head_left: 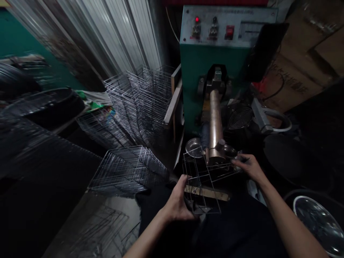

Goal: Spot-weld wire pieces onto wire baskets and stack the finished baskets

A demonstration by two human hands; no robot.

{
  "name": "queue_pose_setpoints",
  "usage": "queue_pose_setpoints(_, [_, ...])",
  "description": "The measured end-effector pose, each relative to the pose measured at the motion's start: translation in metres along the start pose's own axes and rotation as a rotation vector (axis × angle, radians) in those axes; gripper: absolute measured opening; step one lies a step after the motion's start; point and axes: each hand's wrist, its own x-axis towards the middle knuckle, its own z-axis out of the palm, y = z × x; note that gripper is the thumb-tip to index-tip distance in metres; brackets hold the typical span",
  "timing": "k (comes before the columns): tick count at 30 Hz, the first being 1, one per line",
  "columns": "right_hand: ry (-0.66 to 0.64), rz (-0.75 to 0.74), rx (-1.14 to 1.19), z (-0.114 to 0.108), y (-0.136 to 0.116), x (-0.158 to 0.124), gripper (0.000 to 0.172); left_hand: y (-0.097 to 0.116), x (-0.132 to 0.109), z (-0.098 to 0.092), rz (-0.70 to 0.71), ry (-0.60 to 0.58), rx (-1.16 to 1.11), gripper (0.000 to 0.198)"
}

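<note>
A small wire rack sits tilted under the copper arm of a green welding machine. My left hand grips the rack's near left edge, fingers curled around the wire. My right hand pinches the rack's far right corner beside the copper arm's tip. The rack rests over a wooden strip at the machine's front.
Stacks of finished wire racks lean at the left, and another pile lies lower near my left hand. A small metal dish sits by the arm. A fan grille is to the right, and a shiny round lid at bottom right.
</note>
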Motion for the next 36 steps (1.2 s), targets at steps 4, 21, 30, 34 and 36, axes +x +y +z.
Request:
queue_pose_setpoints(4, [0.015, 0.009, -0.01, 0.0, -0.001, 0.0, 0.062, 0.0, 0.001, 0.002, 0.009, -0.003, -0.016, 0.11])
queue_pose_setpoints(21, [0.04, 0.019, -0.012, -0.001, 0.007, 0.003, 0.061, 0.007, 0.013, -0.003, 0.07, -0.009, -0.042, 0.106])
queue_pose_setpoints(30, [0.055, 0.021, -0.004, 0.001, 0.007, 0.002, 0.058, 0.007, 0.014, -0.008, 0.062, -0.045, -0.005, 0.104])
queue_pose_setpoints(34, [0.071, 0.002, 0.025, 0.005, 0.009, 0.002, 0.062, 0.007, 0.014, -0.01, 0.048, -0.036, 0.018, 0.106])
queue_pose_setpoints(36, [0.074, -0.015, 0.031, 0.004, 0.013, 0.002, 0.063, 0.008, 0.015, -0.01, 0.063, -0.032, 0.025, 0.106])
